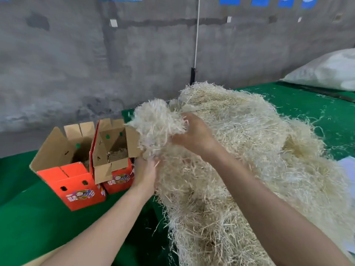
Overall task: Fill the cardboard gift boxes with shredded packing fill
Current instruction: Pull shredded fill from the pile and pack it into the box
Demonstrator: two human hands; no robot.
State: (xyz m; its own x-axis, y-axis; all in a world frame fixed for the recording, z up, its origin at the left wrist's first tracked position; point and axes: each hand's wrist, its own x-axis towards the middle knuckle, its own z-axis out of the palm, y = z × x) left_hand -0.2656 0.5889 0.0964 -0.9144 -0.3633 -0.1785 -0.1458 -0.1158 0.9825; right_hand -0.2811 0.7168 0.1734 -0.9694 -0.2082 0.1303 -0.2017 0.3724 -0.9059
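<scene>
A clump of shredded packing fill [157, 127], pale and straw-like, is lifted at the left end of a large pile of the same fill [249, 150] and still joins it by many strands. The right grip [194, 135] is on the clump's right side, fingers curled into it and thumb below, closed on a handful. The left grip [146, 171] comes up under the clump. Its fingers are buried in the strands, so I cannot tell how far they are curled.

Just left of the clump, near the tabletop's left edge, two red cardboard gift boxes stand side by side and touching, their brown flaps raised. The nearer box [76, 187] is on the left. The farther box [119, 181] is next to the left grip and has a little fill at the bottom.

The green tabletop [28, 217] carries the boxes and the pile, with loose strands scattered toward its right side. A white sack [326, 72] lies at the far right corner. A grey concrete wall [76, 64] stands behind, and a white cord [196, 35] hangs down it.
</scene>
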